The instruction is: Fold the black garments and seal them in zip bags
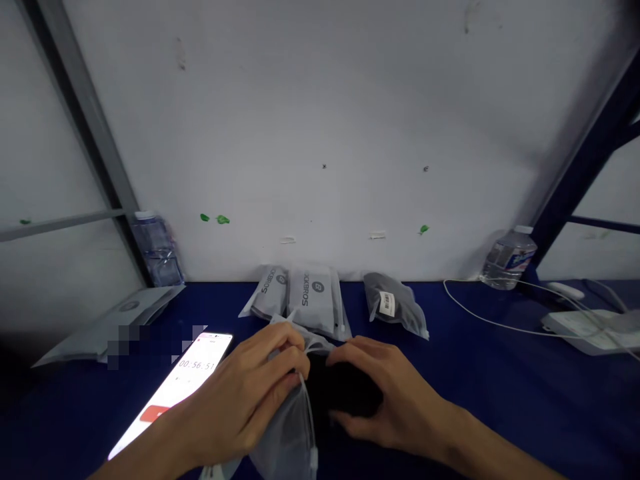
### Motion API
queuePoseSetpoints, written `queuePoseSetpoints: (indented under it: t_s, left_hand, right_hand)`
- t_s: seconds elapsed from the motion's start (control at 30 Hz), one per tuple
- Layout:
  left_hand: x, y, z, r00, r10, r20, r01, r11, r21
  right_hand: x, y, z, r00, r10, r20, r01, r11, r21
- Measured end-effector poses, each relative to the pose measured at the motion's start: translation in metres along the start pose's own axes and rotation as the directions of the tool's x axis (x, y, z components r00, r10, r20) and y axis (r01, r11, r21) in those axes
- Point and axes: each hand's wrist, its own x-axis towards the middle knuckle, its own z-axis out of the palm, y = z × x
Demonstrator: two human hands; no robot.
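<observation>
In the head view my left hand (pixel 260 383) pinches the edge of a frosted zip bag (pixel 287 427), whose slider hangs low on its right side. Beside it, my right hand (pixel 385 393) curls around a black soft-looking item (pixel 347 390) at the bag's opening. The black item's exact kind is too dark to make out. Just behind my hands lie packed frosted bags (pixel 313 300) with printed lettering. To their right rests another frosted bag (pixel 395 303) with dark contents and a white barcode label.
A lit phone (pixel 193 373) showing a timer lies left of my left hand. Flat grey bags (pixel 125 317) are at the far left. Water bottles stand at the back left (pixel 157 250) and back right (pixel 510 257). A white power strip (pixel 590 330) and cable are on the right.
</observation>
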Motion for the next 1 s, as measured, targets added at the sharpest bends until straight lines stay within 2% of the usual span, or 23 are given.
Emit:
queuePoseSetpoints:
  t_s: [0.1, 0.2, 0.3, 0.37, 0.47, 0.57, 0.63, 0.77, 0.83, 0.9, 1.0]
  left_hand:
    - [0.001, -0.003, 0.0, 1.0, -0.008, -0.015, 0.008, 1.0, 0.02]
    - [0.0, -0.005, 0.0, 0.999, 0.004, -0.054, -0.001, 0.999, 0.054]
    - [-0.003, -0.006, -0.001, 0.998, 0.005, -0.07, 0.001, 0.997, 0.074]
    - [-0.004, -0.006, -0.002, 0.998, 0.007, -0.07, -0.001, 0.997, 0.082]
    - [-0.005, -0.007, -0.003, 0.996, 0.041, -0.082, -0.032, 0.994, 0.106]
    - [-0.006, -0.007, -0.003, 0.988, 0.094, -0.121, -0.079, 0.989, 0.123]
    - [-0.006, -0.007, -0.002, 0.984, 0.119, -0.136, -0.101, 0.986, 0.136]
    - [-0.006, -0.008, 0.001, 0.98, 0.142, -0.138, -0.124, 0.983, 0.135]
    - [-0.005, -0.011, 0.003, 0.982, 0.122, -0.148, -0.106, 0.988, 0.108]
    - [-0.005, -0.013, 0.004, 0.981, 0.081, -0.173, -0.069, 0.995, 0.075]
    - [-0.005, -0.014, 0.005, 0.974, 0.03, -0.226, -0.024, 0.999, 0.029]
  right_hand:
    - [-0.002, -0.004, -0.007, 0.995, -0.027, 0.092, 0.025, 0.999, 0.022]
    - [-0.006, -0.004, -0.015, 0.984, -0.058, 0.168, 0.034, 0.989, 0.143]
    - [-0.007, 0.0, -0.017, 0.981, -0.038, 0.189, -0.001, 0.98, 0.201]
    - [-0.006, 0.002, -0.015, 0.99, 0.014, 0.144, -0.048, 0.972, 0.23]
    - [-0.003, 0.004, -0.007, 0.996, 0.085, -0.006, -0.08, 0.958, 0.276]
    - [-0.002, 0.003, 0.0, 0.984, 0.119, -0.136, -0.076, 0.957, 0.281]
    - [-0.003, 0.002, 0.004, 0.981, 0.076, -0.176, -0.029, 0.966, 0.255]
    - [-0.004, 0.006, 0.009, 0.962, -0.187, -0.2, 0.215, 0.968, 0.132]
    - [-0.005, 0.01, 0.01, 0.943, -0.279, -0.183, 0.291, 0.956, 0.044]
    - [-0.006, 0.014, 0.01, 0.935, -0.306, -0.181, 0.306, 0.952, -0.029]
    - [-0.007, 0.018, 0.01, 0.923, -0.277, -0.267, 0.275, 0.96, -0.048]
